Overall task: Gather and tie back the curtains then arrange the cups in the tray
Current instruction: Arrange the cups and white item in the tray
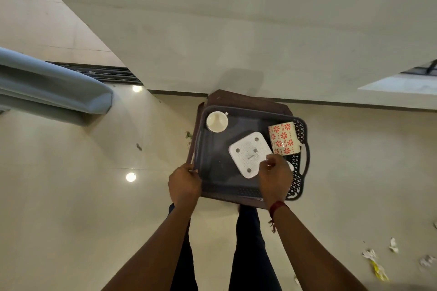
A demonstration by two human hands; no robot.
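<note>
While the left grip (pixel 185 182) is clamped on the tray's (pixel 212 149) rim at 7 o'clock, the right grip (pixel 274 176) pinches the near corner of a white square device (pixel 250 153) lying mid-tray. White cup (pixel 217 121) upright in the 11 o'clock corner; patterned cup (pixel 283 138) on its side against the perforated 2 o'clock wall, bare tray floor between them. Brown desk (pixel 236 98) edge shows just outside the tray at 9 and 12 o'clock; gathered curtain (pixel 54 87) well apart at 9 o'clock.

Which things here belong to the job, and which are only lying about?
Job: tray, white cup, flowered cup on its side, curtain, left hand gripping the tray, right hand.
Lying about: white perforated square that the right hand pinches, brown stool, paper scraps.
</note>
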